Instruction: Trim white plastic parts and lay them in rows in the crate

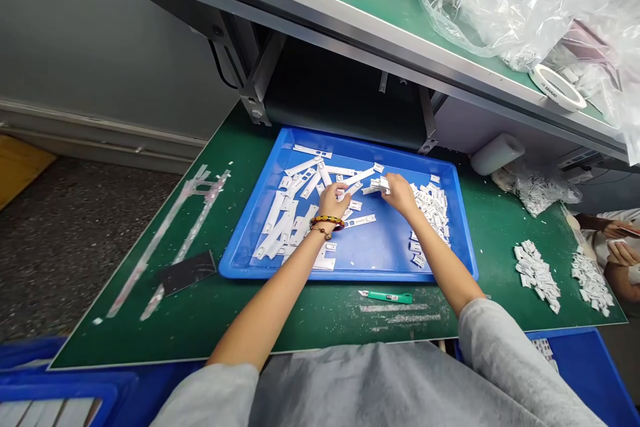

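A blue tray [380,273] holds many white plastic pieces. My left hand [331,203], with beaded bracelets at the wrist, is over the left-centre of the tray. Its thumb and fingers are closed on the end of a white plastic strip [361,177] that points up and to the right. To its left lies a heap of long white strips [283,223]. My right hand [400,195] pinches a small bunch of white plastic pieces [380,185] at its fingertips. Beside it, a pile of short white pieces [433,210] fills the tray's right side.
A green cutter knife [387,297] lies in front of the tray on the green table [320,320]. Two piles of white pieces [537,273] sit at the right, near another person's hands [623,253]. A shelf [350,13] with tape and plastic bags overhangs the back.
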Demonstrator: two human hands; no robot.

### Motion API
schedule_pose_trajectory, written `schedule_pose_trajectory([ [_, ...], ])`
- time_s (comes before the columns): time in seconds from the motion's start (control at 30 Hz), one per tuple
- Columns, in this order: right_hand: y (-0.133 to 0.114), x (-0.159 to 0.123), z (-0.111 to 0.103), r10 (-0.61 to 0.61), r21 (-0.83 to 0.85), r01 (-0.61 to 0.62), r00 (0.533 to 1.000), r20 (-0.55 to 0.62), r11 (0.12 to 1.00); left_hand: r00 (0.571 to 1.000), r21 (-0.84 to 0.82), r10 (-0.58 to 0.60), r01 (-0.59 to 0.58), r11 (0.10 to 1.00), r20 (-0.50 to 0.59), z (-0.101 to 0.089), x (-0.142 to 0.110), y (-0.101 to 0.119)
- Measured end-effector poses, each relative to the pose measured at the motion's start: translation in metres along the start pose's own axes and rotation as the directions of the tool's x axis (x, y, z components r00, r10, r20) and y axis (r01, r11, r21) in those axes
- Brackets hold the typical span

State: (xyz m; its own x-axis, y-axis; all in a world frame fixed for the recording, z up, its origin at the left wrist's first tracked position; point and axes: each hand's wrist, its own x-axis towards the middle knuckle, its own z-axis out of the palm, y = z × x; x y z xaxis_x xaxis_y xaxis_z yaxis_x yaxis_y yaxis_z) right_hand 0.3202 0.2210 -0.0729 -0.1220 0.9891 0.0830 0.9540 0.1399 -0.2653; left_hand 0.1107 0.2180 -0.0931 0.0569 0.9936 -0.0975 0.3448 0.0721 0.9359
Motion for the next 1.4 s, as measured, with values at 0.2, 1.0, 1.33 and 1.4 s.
schedule_pose_trajectory([
  [0.2,0.002,0.028,0.022,-0.031,0.013,0.030,0.996,0.087,0.999,0.997,0.141,-0.001,0.012,0.990,-0.078,-0.002,-0.004,0.002],
  [1.0,-0.033,-0.069,-0.030,0.124,0.873,-0.391,0.920,0.371,0.290,0.935,-0.438,0.216,-0.075,0.896,0.281,-0.003,-0.005,0.009],
  [1.33,-0.056,-0.079,-0.011,0.132,0.851,-0.384,0.923,0.360,0.358,0.944,-0.243,0.241,-0.185,0.952,0.226,0.003,-0.012,0.011],
  [1.4,-0.056,-0.081,-0.009,0.126,0.861,-0.406,0.914,0.386,0.306,0.943,-0.205,0.247,-0.203,0.957,0.221,0.001,-0.012,0.009],
])
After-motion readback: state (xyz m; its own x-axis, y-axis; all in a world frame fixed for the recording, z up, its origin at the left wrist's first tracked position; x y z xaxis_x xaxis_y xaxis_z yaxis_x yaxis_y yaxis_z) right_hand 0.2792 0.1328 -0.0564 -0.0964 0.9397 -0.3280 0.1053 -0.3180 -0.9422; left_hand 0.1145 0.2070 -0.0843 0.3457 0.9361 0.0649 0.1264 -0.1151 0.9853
